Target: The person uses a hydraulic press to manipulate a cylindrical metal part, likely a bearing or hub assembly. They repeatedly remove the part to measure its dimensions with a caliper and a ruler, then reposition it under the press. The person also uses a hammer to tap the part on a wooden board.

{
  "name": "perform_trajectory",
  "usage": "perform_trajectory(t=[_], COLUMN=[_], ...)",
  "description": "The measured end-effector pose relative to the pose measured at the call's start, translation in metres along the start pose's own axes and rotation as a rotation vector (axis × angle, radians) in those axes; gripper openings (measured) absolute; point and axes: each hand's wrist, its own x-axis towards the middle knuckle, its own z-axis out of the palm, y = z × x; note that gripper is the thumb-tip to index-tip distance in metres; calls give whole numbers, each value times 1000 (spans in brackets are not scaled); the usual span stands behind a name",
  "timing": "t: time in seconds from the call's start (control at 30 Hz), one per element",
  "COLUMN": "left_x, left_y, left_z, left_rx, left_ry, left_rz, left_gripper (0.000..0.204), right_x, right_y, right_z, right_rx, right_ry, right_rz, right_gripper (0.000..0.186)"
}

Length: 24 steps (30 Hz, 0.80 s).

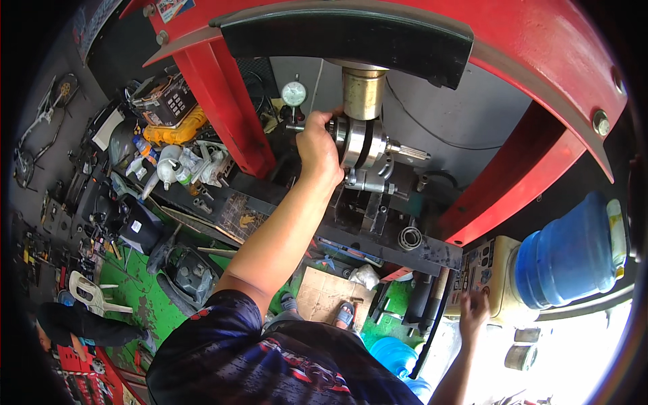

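My left hand is wrapped round the left side of a metal crankshaft, fingers closed on it. The crankshaft lies sideways, its splined end pointing right. Directly above it is the brass-coloured ram of a red press. Below the crankshaft, a short metal cylinder rests among dark blocks on the press bed. A round dial gauge stands just behind my left hand. My right hand is raised at the lower right, near a cream-coloured container; its fingers look curled, and anything in them is hidden.
A metal bearing ring sits on the bed's front right. Large blue water bottle and cream container are at right. Cluttered parts and a yellow case fill the left bench. A hammer is by my feet; another person is lower left.
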Motion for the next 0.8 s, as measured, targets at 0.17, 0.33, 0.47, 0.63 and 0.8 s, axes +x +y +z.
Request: perform_trajectory(t=[0.17, 0.33, 0.47, 0.63, 0.8], left_x=[-1, -1, -2, 1, -3], left_y=[3, 5, 4, 2, 3], left_z=[1, 1, 6, -1, 1], left_rx=[28, 21, -24, -16, -4], left_ry=[37, 2, 11, 22, 41], left_rz=[9, 12, 16, 25, 23], left_gripper=[37, 36, 26, 38, 37], right_x=[-65, -87, -97, -86, -67], right_y=[54, 62, 103, 46, 8], right_z=[13, 43, 55, 51, 19], right_rx=[219, 146, -200, 561, 784], right_ry=[-357, -339, -186, -294, -398], right_rz=[367, 404, 23, 563, 531], right_gripper=[54, 39, 25, 74, 92])
